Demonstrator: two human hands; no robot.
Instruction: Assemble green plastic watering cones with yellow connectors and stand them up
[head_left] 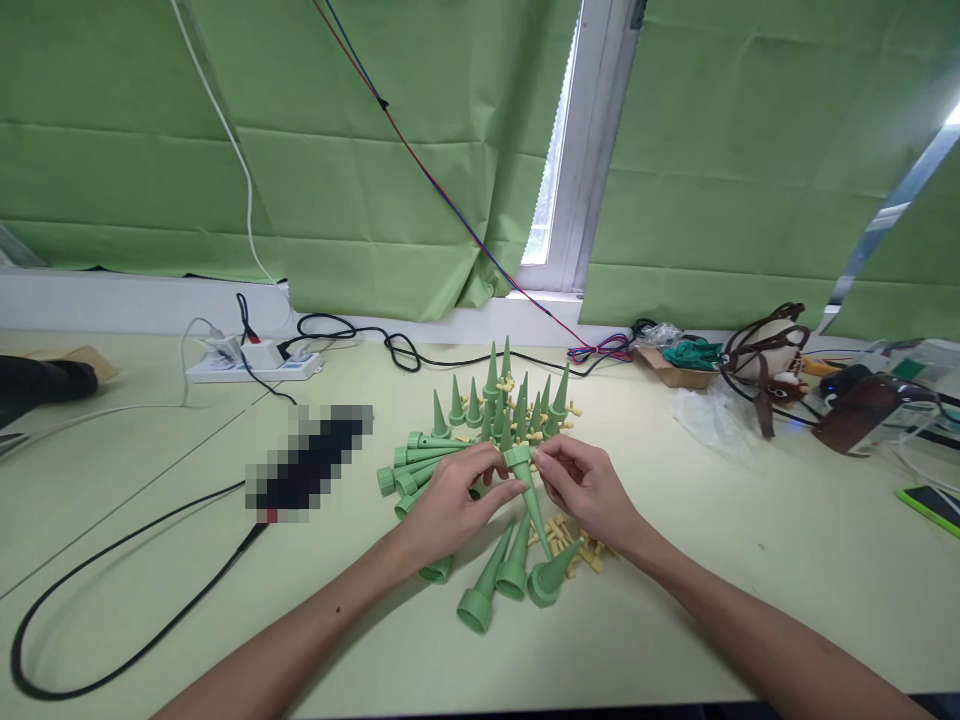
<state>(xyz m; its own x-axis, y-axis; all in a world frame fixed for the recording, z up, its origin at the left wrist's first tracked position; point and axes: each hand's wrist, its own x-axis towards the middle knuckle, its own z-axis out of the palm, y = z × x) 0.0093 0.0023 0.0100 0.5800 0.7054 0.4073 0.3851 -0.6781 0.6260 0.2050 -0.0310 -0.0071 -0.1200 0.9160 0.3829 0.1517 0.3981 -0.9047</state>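
Far left, your white power strip (300,370); any print is too small to read. Next, a dark device (322,460), pixelated, markings unreadable. Your left hand (450,500) is nearly closed, thumb and fingers on the green cone (531,500), tip down, mid-pile between both hands. Your right hand (589,490) is pinched at its cap; can't tell what it grips. Yellow pegs (592,560) lie just below.

Standing green cones (455,404) are blocking straight ahead, lying cones (477,606) and yellow pegs (591,560) are cluttering the near middle, black cable (249,540) is looping left, table (712,500) is leaving room between right hand (589,490) and phone (934,508).
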